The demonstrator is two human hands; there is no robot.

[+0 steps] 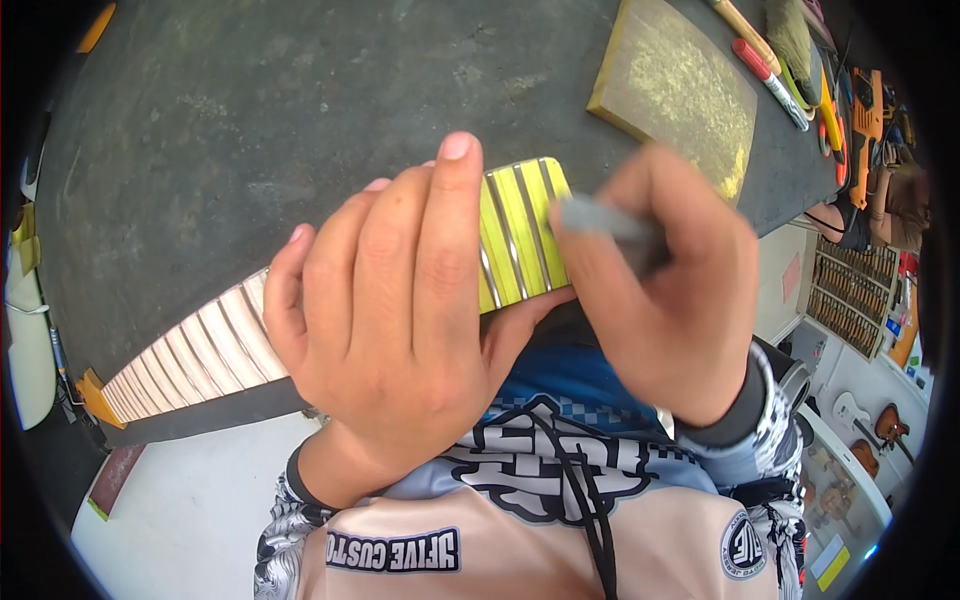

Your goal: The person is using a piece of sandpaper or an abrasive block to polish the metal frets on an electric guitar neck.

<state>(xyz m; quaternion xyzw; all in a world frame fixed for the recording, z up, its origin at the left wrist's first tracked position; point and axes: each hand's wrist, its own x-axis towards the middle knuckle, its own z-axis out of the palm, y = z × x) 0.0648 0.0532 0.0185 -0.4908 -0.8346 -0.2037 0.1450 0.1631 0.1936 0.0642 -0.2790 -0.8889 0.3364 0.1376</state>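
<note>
A guitar neck (190, 350) lies slantwise along the near edge of the dark bench, its metal frets facing up. The strips between the frets look cream at the left and yellow-green at the right end. My left hand (390, 270) lies across the neck with its thumb at the near side, gripping it. In my right hand (680, 270) is a small grey block (610, 220), pinched between thumb and fingers over the neck's right end. Motion blurs the block, so its exact kind is unclear, and I cannot tell whether it touches the frets.
A flat board with yellowish dust (680, 90) rests on the bench (250, 120) at the far right. Beyond it lie a red-capped marker (757, 57) and other tools. Another person (890, 205) is at the right. Guitar bodies (890, 425) show at the lower right.
</note>
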